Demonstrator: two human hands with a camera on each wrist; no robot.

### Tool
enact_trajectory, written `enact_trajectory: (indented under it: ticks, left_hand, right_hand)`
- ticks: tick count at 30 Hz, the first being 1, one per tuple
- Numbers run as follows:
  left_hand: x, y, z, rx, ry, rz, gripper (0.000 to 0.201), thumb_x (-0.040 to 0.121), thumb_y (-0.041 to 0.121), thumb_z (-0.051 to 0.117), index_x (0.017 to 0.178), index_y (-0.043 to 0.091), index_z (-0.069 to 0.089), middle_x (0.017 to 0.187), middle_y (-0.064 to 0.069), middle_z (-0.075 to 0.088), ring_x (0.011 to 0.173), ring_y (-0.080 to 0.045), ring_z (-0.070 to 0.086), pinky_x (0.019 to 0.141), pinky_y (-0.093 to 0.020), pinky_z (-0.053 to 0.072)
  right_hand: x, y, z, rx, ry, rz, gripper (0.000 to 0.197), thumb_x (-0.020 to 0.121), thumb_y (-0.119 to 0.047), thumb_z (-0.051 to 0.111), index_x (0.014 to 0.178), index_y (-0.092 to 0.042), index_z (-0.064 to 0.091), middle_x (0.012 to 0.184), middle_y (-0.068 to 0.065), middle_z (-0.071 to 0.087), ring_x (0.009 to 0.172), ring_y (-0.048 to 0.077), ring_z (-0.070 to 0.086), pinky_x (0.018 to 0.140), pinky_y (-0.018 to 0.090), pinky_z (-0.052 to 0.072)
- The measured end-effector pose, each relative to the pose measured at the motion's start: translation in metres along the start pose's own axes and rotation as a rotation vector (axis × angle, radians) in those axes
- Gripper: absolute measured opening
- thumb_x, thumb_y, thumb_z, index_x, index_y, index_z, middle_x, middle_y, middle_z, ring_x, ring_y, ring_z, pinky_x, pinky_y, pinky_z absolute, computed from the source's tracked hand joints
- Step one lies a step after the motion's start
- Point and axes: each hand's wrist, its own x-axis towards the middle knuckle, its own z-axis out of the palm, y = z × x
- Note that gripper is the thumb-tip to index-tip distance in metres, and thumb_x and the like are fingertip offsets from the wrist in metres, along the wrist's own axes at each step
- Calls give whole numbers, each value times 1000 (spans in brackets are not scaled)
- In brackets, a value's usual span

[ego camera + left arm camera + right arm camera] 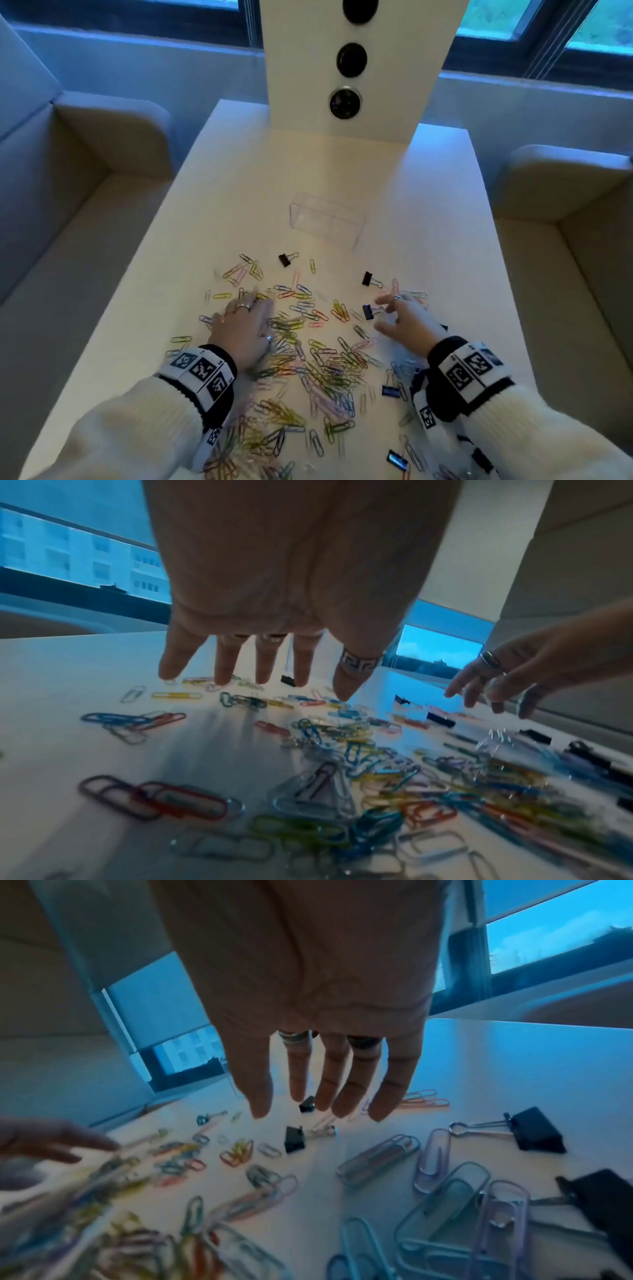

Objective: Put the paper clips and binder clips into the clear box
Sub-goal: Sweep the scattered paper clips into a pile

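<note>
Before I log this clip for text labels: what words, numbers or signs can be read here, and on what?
No readable words or brand names anywhere.
Left wristband: black-and-white square code markers, small digits beside them too blurred to read.
Right wristband: the same kind of markers, digits also unreadable.
Clear box, paper clips, binder clips: no print visible.

White table (pixel 212 192) bears scattered paper clips (pixel 318 363), binder clips (pixel 287 259), clear box (pixel 325 219).

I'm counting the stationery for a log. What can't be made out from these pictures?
- Coloured paper clips: head view, overlapping heap, partly under the left hand and sleeves; uncountable.
- Black binder clips: head view, some hidden by the right wrist or cut off by the bottom edge.
- Clear plastic box: head view, faint; contents unclear.
- Right hand: wrist view, blurred.
</note>
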Motion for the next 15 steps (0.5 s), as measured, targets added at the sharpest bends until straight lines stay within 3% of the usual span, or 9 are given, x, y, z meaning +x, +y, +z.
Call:
enact_trajectory:
  ticks: [2,6,10,15]
  left_hand:
    - [9,7,8,41,-32,0,52,94,37,41,142,30,22,156,5,7,143,-24,5,113,-53,13]
    - [18,27,17,89,-56,47,50,95,39,38,141,31,22,156,4,7,143,-25,3,115,-53,9]
    - [24,47,20,138,11,109,47,95,37,36,141,30,24,155,4,9,143,-22,4,116,-49,10]
    - [36,81,24,154,127,285,46,96,32,35,141,24,30,153,0,20,141,-19,15,116,-35,15]
  right_hand:
    - [11,2,5,-143,20,-17,49,85,-29,61,130,-23,43,130,1,40,111,19,51,100,30,41]
    - [26,3,9,-285,57,-94,44,83,-28,61,124,-25,47,125,1,44,105,23,54,94,38,45]
    - [33,3,9,-384,117,-164,31,86,-29,56,116,-23,54,119,2,48,107,24,52,92,35,42]
    - [30,4,0,-453,131,-187,36,85,-40,51,113,-18,56,116,2,52,107,23,51,92,34,39]
